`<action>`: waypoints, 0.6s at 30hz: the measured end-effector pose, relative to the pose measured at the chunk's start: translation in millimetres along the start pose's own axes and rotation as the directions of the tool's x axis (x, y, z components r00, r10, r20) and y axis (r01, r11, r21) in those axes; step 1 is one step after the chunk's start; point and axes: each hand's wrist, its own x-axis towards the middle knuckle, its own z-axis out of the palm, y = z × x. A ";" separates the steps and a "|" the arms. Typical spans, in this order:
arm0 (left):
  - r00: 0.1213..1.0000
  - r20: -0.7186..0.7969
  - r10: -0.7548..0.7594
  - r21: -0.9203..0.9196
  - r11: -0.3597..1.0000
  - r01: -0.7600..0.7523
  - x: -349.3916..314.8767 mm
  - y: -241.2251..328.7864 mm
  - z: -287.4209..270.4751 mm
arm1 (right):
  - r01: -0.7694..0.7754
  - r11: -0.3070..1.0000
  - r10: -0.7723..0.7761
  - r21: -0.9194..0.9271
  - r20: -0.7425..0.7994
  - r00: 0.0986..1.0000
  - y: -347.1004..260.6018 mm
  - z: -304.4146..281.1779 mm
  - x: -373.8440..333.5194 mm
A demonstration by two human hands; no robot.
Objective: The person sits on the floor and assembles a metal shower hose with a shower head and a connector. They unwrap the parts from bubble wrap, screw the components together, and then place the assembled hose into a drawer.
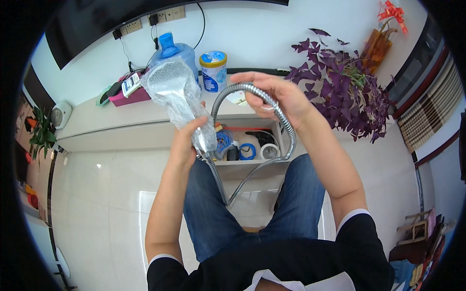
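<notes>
A shower head (171, 82), wrapped in clear bubble wrap, slants up and to the left in front of me. My left hand (187, 140) is closed round its wrapped handle. From the handle's lower end a silvery metal shower hose (292, 137) hangs down between my knees, then loops up to the right. My right hand (286, 99) holds the top of that loop, its index finger stretched out beyond the hose. Both hands are raised above an open drawer (213, 162) holding blue cable coils, a dark bottle and a roll of tape.
On the long low cabinet (82, 123) stand a blue water jug (167, 43), a tin (213, 72), a pink box (128, 98) and a purple-leaved plant (340, 87). A black screen (97, 24) hangs above. A small wooden chair (415, 228) is at the right.
</notes>
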 end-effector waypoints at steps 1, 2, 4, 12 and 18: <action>0.999 0.039 -0.029 -0.038 0.999 0.030 2.2 0.1 -7.0 | 0.028 0.999 -0.030 -0.035 -0.058 0.998 -0.4 8.5 0.2; 0.995 0.078 -0.056 -0.076 0.995 0.062 4.8 -0.1 -12.0 | 0.044 0.999 -0.045 -0.024 -0.053 0.998 -3.4 8.3 0.6; 0.985 0.129 -0.111 -0.059 0.991 0.119 5.1 1.8 -12.3 | 0.089 0.996 -0.089 -0.009 -0.034 0.995 -11.4 1.1 -2.6; 0.924 0.278 -0.264 -0.151 0.937 0.314 15.0 -39.1 -44.3 | 0.152 0.937 -0.177 0.314 0.052 0.983 -47.6 4.4 -2.7; 0.906 0.350 -0.238 -0.104 0.951 0.290 19.3 -60.0 -35.4 | 0.383 0.879 -0.382 0.284 -0.060 0.922 -83.9 -5.5 -11.2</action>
